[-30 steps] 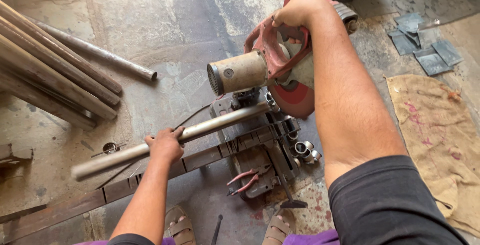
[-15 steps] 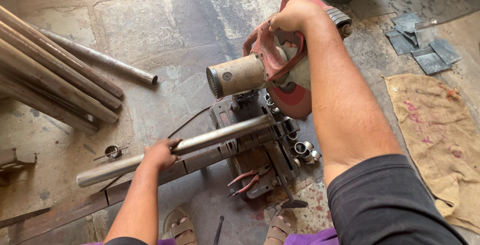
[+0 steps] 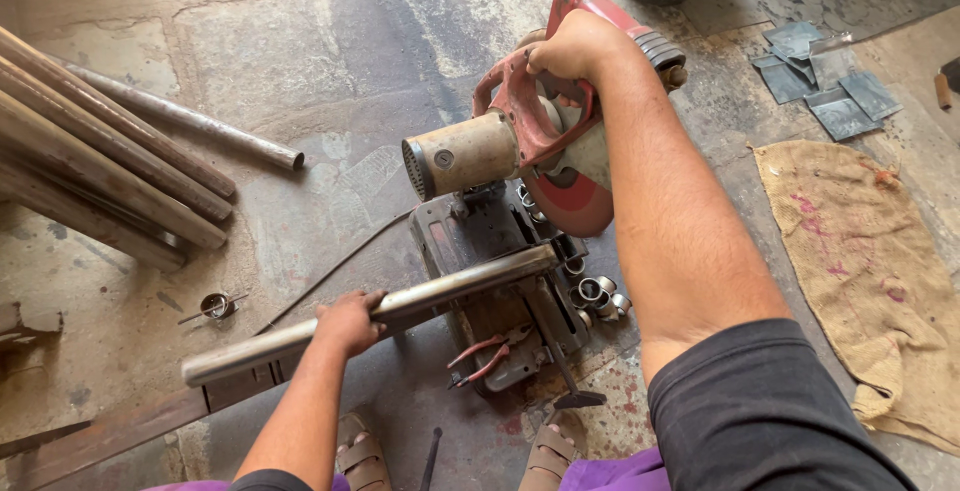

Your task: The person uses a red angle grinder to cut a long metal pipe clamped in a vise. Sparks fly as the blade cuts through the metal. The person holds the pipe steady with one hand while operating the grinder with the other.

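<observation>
Steel pipe (image 3: 400,309), dull grey, gripped by left hand (image 3: 347,322); right hand (image 3: 575,49) clenches red saw handle (image 3: 530,111).

Dull steel pipe (image 3: 400,311), worn red-painted saw (image 3: 545,141), coarse burlap sack (image 3: 860,261)

The person wears a dark grey short sleeve (image 3: 770,411) on the right arm and another dark sleeve edge at the left. Purple cloth (image 3: 620,473) covers the lap, and brown strapped sandals (image 3: 360,459) sit on both feet.
</observation>
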